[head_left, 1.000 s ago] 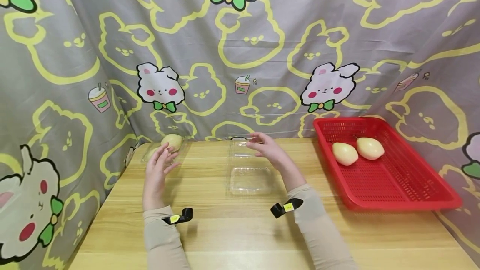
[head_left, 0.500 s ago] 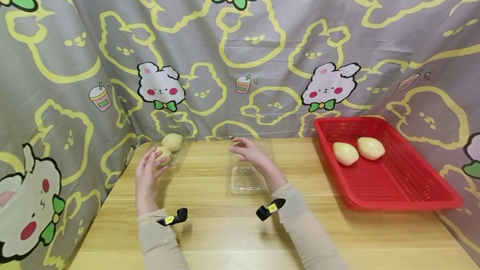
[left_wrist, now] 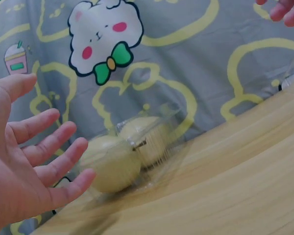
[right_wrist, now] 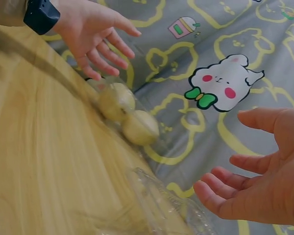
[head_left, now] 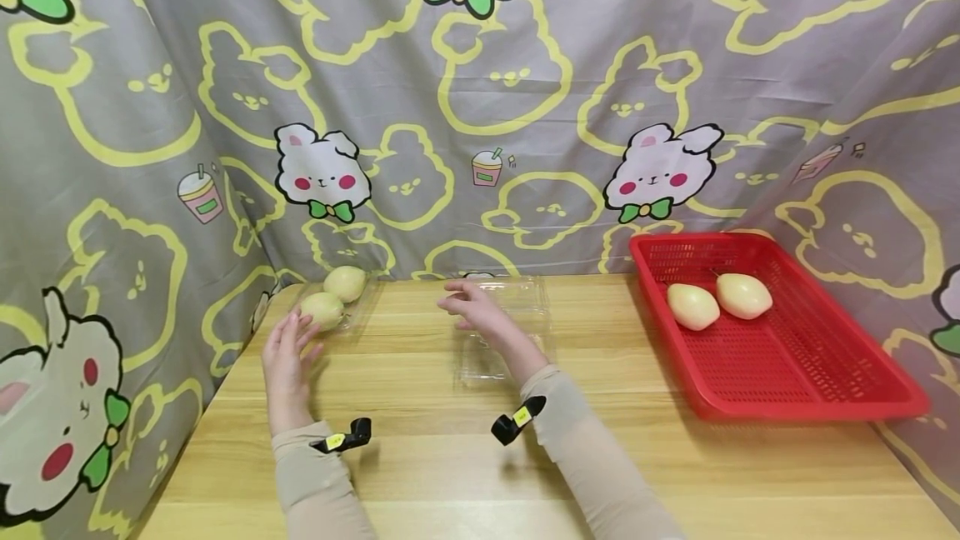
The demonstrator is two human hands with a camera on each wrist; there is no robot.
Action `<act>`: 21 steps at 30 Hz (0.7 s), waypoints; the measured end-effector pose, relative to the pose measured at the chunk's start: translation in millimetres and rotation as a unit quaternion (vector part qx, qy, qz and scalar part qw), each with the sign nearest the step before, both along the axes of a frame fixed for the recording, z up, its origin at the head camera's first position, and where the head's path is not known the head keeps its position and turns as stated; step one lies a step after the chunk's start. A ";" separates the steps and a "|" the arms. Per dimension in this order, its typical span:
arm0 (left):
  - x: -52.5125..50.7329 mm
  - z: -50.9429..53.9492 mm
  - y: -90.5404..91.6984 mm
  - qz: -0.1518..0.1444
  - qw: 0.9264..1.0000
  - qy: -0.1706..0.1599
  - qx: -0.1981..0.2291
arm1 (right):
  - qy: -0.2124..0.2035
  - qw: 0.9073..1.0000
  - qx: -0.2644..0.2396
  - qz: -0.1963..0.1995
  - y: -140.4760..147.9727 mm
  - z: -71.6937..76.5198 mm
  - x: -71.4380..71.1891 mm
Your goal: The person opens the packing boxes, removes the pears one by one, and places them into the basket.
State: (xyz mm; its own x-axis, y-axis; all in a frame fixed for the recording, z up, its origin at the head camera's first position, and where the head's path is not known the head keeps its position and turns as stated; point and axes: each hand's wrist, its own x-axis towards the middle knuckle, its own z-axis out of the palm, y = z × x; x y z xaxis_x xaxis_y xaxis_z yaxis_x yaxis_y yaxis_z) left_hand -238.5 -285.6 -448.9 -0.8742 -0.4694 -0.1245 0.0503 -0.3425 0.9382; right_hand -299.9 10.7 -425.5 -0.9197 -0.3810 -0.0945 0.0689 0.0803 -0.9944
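Note:
Two pale yellow pears [head_left: 322, 310] sit in a transparent plastic box [left_wrist: 169, 142] at the back left of the table. My left hand [head_left: 287, 373] is just in front of the box, fingers spread and holding nothing; the left wrist view shows its palm beside the pears. In the middle, my right hand [head_left: 487, 319] hovers with loosely bent fingers, and nothing lies in its grasp in the right wrist view. Beneath and behind it lies a transparent plastic clamshell [head_left: 480, 369] with its lid laid back, partly hidden by the hand and forearm.
To the right stands a red perforated plastic basket [head_left: 795, 373] holding two more yellow pears [head_left: 742, 296]. A patterned grey curtain [head_left: 517, 65] closes off the back and both sides of the wooden table [head_left: 435, 473].
Both hands have moved left, the right one farther, passing over the clamshell. My left hand has also drawn nearer the front, uncovering the boxed pears. The pears and basket stay put.

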 end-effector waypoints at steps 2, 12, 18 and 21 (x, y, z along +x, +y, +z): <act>-0.4 -2.4 -0.6 0.004 1.000 -0.011 0.000 | -0.002 1.000 -0.004 0.002 -2.6 -2.2 -1.2; -5.9 -14.5 -3.6 0.041 0.999 -0.028 0.011 | -0.017 1.000 -0.011 0.006 -15.8 -8.9 -4.7; -9.3 -20.8 -5.2 0.056 0.997 -0.031 0.040 | -0.026 0.999 -0.016 0.012 -25.2 -14.8 -6.3; -9.6 -22.0 -4.9 0.060 0.996 -0.032 0.059 | -0.033 0.999 -0.017 0.010 -29.6 -14.8 -5.8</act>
State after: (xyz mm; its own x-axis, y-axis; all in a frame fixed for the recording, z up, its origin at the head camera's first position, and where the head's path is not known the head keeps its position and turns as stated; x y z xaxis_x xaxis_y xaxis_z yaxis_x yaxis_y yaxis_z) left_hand -248.0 -290.5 -470.9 -0.8011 -0.5488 -0.2389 0.0389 -0.4460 0.8942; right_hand -305.7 -18.9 -440.2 -0.9045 -0.4027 -0.1408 0.1328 0.0480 -0.9900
